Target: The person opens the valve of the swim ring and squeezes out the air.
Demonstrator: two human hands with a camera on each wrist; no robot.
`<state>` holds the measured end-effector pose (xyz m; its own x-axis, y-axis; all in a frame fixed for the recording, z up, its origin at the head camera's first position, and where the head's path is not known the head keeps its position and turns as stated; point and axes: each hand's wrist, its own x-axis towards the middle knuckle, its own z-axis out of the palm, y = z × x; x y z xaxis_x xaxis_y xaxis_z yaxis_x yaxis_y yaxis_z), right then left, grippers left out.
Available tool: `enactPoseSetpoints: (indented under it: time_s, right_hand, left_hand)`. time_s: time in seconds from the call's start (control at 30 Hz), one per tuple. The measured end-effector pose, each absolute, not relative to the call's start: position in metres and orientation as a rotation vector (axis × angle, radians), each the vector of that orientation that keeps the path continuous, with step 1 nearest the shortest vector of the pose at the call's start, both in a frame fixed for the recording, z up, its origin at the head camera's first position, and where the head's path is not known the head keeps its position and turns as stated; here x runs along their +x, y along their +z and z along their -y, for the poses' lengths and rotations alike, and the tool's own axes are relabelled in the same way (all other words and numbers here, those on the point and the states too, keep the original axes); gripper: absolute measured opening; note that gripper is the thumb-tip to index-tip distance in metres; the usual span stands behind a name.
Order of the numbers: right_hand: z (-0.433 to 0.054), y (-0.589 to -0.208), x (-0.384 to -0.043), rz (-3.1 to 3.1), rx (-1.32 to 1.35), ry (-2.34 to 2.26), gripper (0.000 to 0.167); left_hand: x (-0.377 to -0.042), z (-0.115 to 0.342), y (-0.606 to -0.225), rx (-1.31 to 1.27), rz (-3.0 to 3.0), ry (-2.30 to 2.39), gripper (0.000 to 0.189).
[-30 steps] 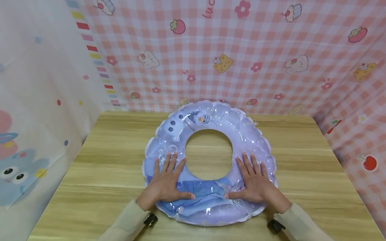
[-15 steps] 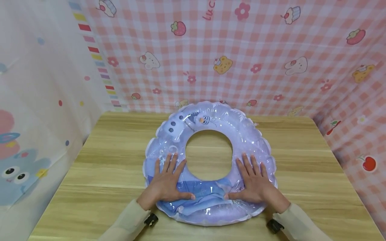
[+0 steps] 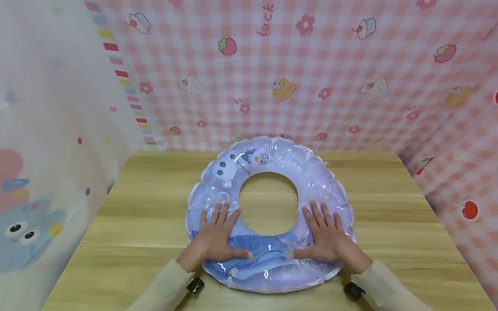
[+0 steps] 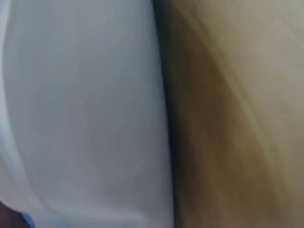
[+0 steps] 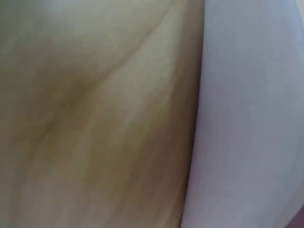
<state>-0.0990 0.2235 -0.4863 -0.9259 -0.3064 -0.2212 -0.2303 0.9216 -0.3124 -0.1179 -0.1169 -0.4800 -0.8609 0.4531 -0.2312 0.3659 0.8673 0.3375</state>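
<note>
An inflated swim ring (image 3: 272, 276) in pale purple and blue, printed with a snowman, lies flat on the wooden table (image 3: 144, 207). On its near left part rests my left hand (image 3: 214, 242), palm down with the fingers spread. My right hand (image 3: 327, 242) lies the same way on the near right part. Both thumbs point inward across the blue print. Blurred and close up, the ring's pale side (image 4: 90, 114) fills the left of the left wrist view. The right wrist view has the ring's side (image 5: 247, 114) on its right.
A pink checked cloth (image 3: 249, 73) hangs behind the table and along its right side. Another cloth, white with cartoon prints (image 3: 31, 233), hangs at the left. Each sleeve carries a small black clip (image 3: 196, 285) near the wrist.
The head view has tilted up slightly and shifted a little. Both hands keep their places on the swim ring, which stays where it was.
</note>
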Motion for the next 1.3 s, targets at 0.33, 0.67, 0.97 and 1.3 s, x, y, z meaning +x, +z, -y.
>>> enactPoseSetpoints:
  time_s: [0.33,0.67,0.97,1.3]
  right_hand:
    - [-0.227,-0.480,-0.105,-2.828,-0.510,-0.578,0.121]
    - [-0.270,-0.460,-0.105,-2.727,-0.536,-0.874,0.090]
    - [-0.279,-0.427,-0.120,-2.835,-0.612,-0.869,0.081]
    - [-0.248,-0.393,-0.179,-2.841,-0.596,-0.741,0.089]
  left_hand:
    - [-0.112,0.133,-0.486,0.539,-2.784,0.603,0.121]
    - [-0.110,0.145,-0.474,0.579,-2.843,1.056,0.097]
    - [-0.144,0.153,-0.442,0.646,-2.925,1.125,0.092]
    - [-0.207,0.123,-0.417,0.688,-2.926,1.015,0.094]
